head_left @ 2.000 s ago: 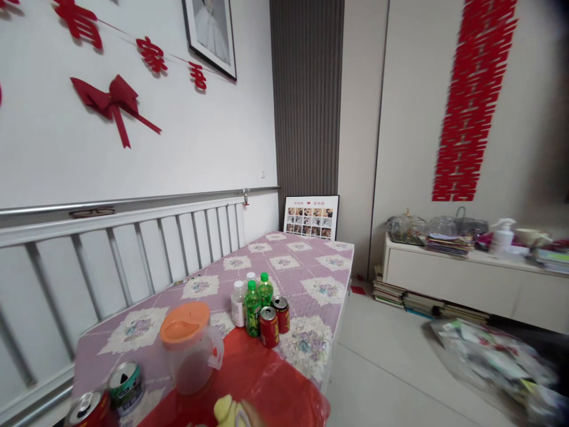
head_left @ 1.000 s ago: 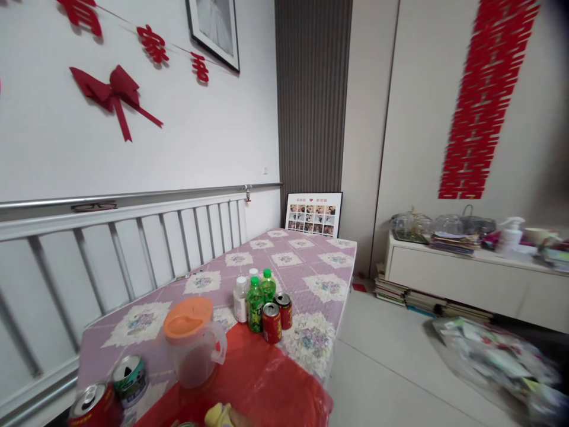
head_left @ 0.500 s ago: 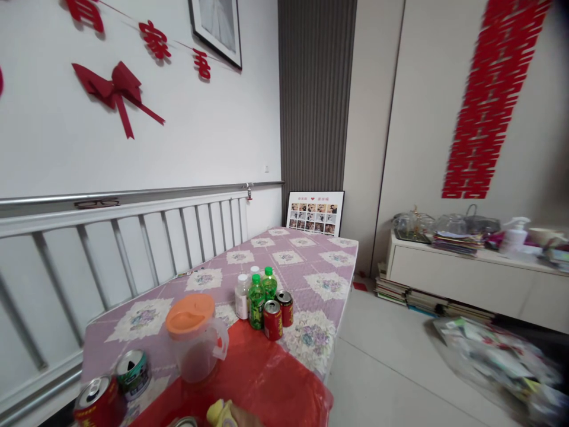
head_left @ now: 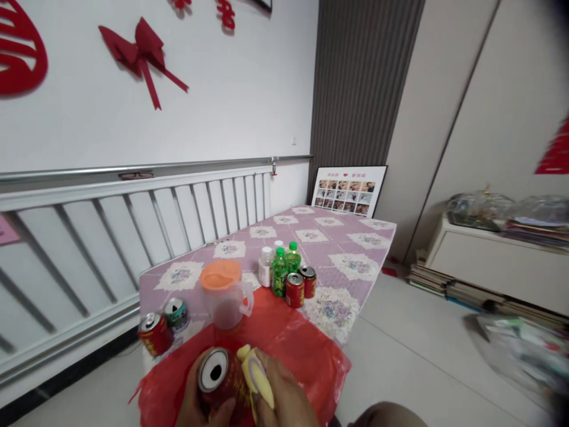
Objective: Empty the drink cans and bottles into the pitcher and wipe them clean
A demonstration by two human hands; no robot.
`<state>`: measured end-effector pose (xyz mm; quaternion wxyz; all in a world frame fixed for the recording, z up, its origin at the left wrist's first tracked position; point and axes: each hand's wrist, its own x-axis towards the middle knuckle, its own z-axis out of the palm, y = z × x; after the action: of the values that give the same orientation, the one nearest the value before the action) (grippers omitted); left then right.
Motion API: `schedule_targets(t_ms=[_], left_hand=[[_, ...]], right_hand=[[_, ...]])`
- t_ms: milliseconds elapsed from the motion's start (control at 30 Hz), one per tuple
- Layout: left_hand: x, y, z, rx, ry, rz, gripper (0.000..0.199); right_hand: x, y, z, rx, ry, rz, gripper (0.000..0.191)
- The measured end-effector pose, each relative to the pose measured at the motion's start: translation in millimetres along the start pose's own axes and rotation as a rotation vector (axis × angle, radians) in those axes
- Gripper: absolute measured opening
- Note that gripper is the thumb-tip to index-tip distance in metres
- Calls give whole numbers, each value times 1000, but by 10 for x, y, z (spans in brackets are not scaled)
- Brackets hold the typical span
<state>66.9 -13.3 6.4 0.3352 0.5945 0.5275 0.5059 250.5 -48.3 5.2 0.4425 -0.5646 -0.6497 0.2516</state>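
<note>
My left hand (head_left: pixel 189 398) is wrapped round a red drink can (head_left: pixel 229 379), its opened top tilted toward me. My right hand (head_left: pixel 287 388) grips a folded yellow cloth (head_left: pixel 259 378) against the can's right side. Both hands are over a red plastic sheet (head_left: pixel 306 344) on the table. Just beyond the can stands a clear pitcher (head_left: pixel 224 305) with an orange lid. To the left are another red can (head_left: pixel 155 335) and a green can (head_left: pixel 176 314). Behind the sheet's far edge, two red cans (head_left: pixel 295 290) stand beside green-capped bottles (head_left: pixel 279 273) and white-capped bottles (head_left: pixel 265 267).
A flowered purple cloth (head_left: pixel 311 236) covers the table, which runs along a white radiator (head_left: pixel 173 222). At the right are a low cabinet (head_left: pixel 498 255), stacked books (head_left: pixel 444 290) and a plastic bag (head_left: pixel 511 350) on the floor. My knee (head_left: pixel 386 415) shows at the bottom.
My view has tilted down and turned left. The held can and both hands have come into fuller view; before, only the can's rim, the cloth and part of my right hand showed.
</note>
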Motion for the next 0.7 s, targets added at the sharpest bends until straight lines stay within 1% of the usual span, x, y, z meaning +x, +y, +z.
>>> schedule_targets(t_ms=[33, 100, 167, 200, 267, 367, 467, 600, 700], left_hand=[[14, -83, 23, -88, -32, 2, 61], [28, -224, 69, -201, -69, -24, 64], [25, -304, 110, -237, -114, -40, 66], [18, -319, 128, -238, -116, -41, 65], [-1, -309, 156, -238, -84, -33, 63], [-25, -257, 177, -267, -14, -35, 62], [-31, -232, 182, -274, -5, -44, 65], [-17, -237, 200, -258, -37, -37, 65], [20, -237, 203, -249, -67, -26, 62]], right_hand=[[12, -56, -32, 4, -2, -9, 55], [41, -169, -77, 4, -7, -27, 52], [58, -246, -98, -5, -8, -37, 52], [61, -260, -100, -12, -15, -40, 52], [57, -232, -89, -31, -40, -36, 52], [53, -102, -58, -55, -89, -1, 54], [80, -26, -53, -67, -96, 21, 54], [191, -145, -121, -46, -96, -3, 55], [329, -243, -173, 7, -108, -43, 50]])
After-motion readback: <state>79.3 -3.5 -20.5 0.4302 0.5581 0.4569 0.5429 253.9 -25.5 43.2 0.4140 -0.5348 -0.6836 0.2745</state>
